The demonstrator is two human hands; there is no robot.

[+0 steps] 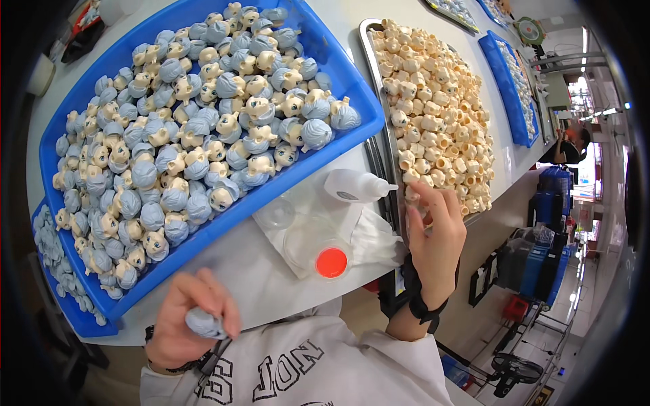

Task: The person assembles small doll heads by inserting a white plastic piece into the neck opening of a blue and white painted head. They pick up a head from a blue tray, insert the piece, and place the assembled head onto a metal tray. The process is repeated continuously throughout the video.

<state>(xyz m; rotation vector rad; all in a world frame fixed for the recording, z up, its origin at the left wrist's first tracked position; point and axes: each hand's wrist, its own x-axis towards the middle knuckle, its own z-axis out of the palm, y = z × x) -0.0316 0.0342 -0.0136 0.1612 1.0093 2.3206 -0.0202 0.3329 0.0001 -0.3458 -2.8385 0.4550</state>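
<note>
My left hand (187,318), low and left in front of my chest, is closed round a grey-blue doll hair piece (205,323). Its fingers are slightly blurred. My right hand (437,233) reaches to the near left edge of a metal tray (370,30) heaped with cream doll face pieces (440,111). Thumb and fingers curl in there round a cream doll face piece (410,195), which they partly hide. A large blue bin (355,111) on the left holds many doll heads (223,125) with grey-blue hair.
Between bin and tray lie a white squeeze bottle (355,186), a clear container with a red disc (331,262) and a plastic bag (376,237). Another blue tray (101,330) of hair pieces sits below the bin. Further blue trays (508,88) stand far right, near a person (569,147).
</note>
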